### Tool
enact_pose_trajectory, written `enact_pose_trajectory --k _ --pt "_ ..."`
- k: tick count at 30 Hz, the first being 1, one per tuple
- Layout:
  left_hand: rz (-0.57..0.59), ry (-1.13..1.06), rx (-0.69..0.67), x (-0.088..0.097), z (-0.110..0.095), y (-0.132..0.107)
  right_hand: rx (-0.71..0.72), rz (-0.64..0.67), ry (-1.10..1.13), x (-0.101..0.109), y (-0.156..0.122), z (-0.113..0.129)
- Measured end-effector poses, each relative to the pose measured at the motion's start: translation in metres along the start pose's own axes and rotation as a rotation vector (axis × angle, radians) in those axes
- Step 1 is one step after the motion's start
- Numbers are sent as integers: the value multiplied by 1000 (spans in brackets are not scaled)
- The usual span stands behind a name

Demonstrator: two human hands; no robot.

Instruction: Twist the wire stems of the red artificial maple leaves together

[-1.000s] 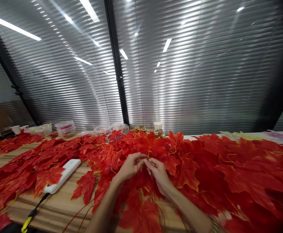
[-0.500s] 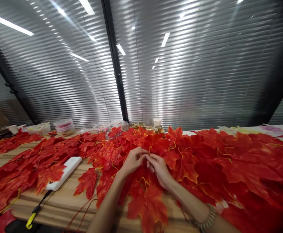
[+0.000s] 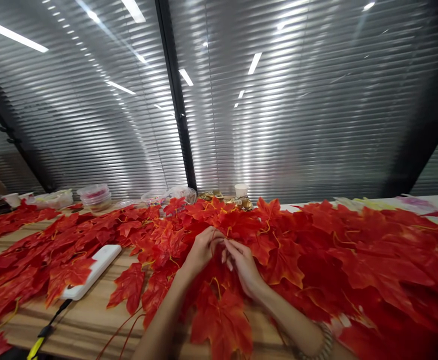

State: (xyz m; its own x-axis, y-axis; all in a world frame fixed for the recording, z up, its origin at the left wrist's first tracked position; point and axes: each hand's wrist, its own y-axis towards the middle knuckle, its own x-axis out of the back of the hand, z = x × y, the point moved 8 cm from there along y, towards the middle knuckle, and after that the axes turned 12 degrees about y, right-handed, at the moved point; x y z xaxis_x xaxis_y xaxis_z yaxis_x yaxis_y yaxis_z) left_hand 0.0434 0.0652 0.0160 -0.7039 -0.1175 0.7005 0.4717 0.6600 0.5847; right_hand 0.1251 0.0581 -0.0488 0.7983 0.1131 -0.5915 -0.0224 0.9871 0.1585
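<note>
My left hand [image 3: 201, 251] and my right hand [image 3: 242, 261] meet fingertip to fingertip over a spread of red artificial maple leaves [image 3: 316, 250] on a wooden table [image 3: 87, 320]. Both pinch a thin red string [image 3: 219, 244] and a leaf stem between their fingers. One red leaf [image 3: 222, 320] hangs below my hands, near my wrists. More red string [image 3: 119, 332] trails off the table's front edge. A beaded bracelet [image 3: 324, 342] sits on my right wrist.
A white power bank [image 3: 93, 270] with a black and yellow cable [image 3: 44, 332] lies at the left. Clear plastic tubs [image 3: 93, 196], plastic bags [image 3: 174, 192] and a small white cup [image 3: 241, 190] stand along the back edge before shut blinds.
My hands have stayed pinched together and shifted a little left. The leaf below them has dropped into fuller view. The camera has tilted slightly.
</note>
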Motion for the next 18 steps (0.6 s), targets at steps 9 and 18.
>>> enact_pose_trajectory --k 9,18 --pt "-34 160 -39 -4 1 -7 13 22 -43 -5 -2 3" --pt "-38 248 28 -15 17 -12 58 20 -92 -4 -2 3"
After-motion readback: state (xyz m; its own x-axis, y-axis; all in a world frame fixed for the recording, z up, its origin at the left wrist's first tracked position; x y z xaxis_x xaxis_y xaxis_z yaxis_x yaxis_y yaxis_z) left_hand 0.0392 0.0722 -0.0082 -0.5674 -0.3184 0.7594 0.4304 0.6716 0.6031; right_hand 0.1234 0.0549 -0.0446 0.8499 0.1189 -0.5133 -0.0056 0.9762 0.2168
